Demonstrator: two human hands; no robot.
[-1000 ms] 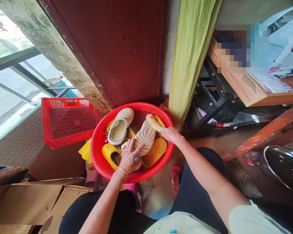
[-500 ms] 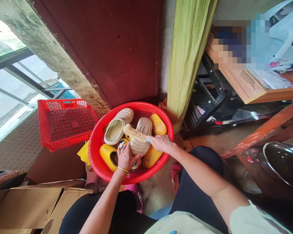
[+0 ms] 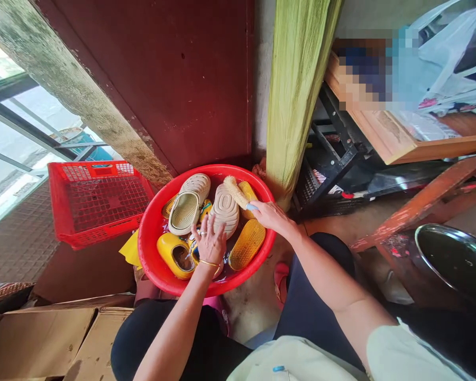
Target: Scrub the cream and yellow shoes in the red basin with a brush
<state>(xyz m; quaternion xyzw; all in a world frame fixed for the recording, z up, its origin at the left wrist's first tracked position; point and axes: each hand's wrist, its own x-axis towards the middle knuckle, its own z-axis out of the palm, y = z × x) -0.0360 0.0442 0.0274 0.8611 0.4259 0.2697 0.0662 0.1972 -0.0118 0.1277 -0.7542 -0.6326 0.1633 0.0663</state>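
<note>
The right hand (image 3: 270, 216) is curled around the brush (image 3: 235, 191). The left hand (image 3: 210, 244) is spread wide at the six o'clock end of the beige shoe (image 3: 224, 207); I can't tell if it presses. This shoe lies bottom-up, at one o'clock in the red tub (image 3: 146, 247). To scrub well, pin it still and push into the grooves.

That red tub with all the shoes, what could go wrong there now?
The beige shoe might slip: it lies sole up in the red tub, and the left hand seems only spread at its near edge. The brush in the right hand is at the shoe's far edge, so it could skid onto the yellow shoe beside it. The tub also seems to have water in it, so a hard stroke might splash some out.
</note>
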